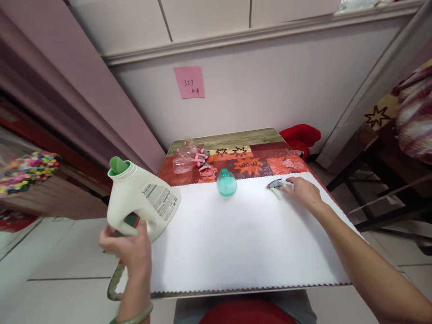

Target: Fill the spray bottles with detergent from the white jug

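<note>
My left hand (130,247) grips the handle of a white detergent jug (141,200) with a green open spout, held tilted above the table's left edge. My right hand (302,191) rests on the white cloth (236,238) at the right, fingers closed around a grey and pale green spray-trigger head (276,185). A small teal round bottle (226,182) stands open at the far edge of the cloth, between the two hands.
Clear plastic bottles with pink spray tops (191,158) lie at the table's far left on the patterned orange tablecloth (249,164). A red object (300,135) sits behind the table. A pink note (189,82) hangs on the wall. Furniture stands at right.
</note>
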{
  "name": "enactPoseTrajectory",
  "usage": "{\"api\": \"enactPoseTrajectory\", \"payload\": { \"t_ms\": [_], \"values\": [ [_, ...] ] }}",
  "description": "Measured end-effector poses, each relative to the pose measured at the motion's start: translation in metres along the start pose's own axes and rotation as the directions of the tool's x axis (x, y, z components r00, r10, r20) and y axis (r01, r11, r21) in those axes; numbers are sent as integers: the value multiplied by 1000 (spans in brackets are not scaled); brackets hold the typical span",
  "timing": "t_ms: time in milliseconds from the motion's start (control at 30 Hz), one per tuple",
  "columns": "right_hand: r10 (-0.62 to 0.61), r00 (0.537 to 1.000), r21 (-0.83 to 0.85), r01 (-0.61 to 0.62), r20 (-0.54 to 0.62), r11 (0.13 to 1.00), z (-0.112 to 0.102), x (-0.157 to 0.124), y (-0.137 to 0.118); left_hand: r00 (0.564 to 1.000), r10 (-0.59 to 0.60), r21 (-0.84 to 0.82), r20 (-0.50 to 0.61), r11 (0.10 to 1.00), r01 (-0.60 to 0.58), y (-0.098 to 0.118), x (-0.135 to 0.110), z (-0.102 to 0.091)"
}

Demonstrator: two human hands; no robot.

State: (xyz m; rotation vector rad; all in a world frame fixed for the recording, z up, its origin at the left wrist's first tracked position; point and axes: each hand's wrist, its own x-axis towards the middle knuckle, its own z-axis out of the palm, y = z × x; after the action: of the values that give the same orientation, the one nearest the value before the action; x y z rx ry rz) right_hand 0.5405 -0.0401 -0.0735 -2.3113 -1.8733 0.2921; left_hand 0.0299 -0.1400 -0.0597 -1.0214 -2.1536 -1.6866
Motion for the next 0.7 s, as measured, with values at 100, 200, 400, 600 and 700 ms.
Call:
{"api": "enactPoseTrajectory", "payload": {
  "t_ms": [100, 200, 400, 600, 700],
  "values": [
    [-5, 998, -110, 12, 63, 994, 3, 2, -5, 930, 357, -16, 85, 934, -357, 32, -39, 2],
    [-25, 996, -176, 39, 80, 984, 3, 3, -17, 859, 341, -190, 381, 939, -288, 65, -76, 29],
    [-66, 995, -234, 81, 71, 969, -7, 1, -31, 648, 45, -197, 760, 967, 163, 90, -117, 115],
    [-179, 972, 230, 212, -155, 950, -66, -2, -56, 659, 55, -153, 750, 984, 92, 94, -133, 153],
    [-188, 925, 717, 375, -329, 588, -102, -4, -90, 663, 55, -129, 747, 990, 63, 92, -134, 155]
  ]
}}
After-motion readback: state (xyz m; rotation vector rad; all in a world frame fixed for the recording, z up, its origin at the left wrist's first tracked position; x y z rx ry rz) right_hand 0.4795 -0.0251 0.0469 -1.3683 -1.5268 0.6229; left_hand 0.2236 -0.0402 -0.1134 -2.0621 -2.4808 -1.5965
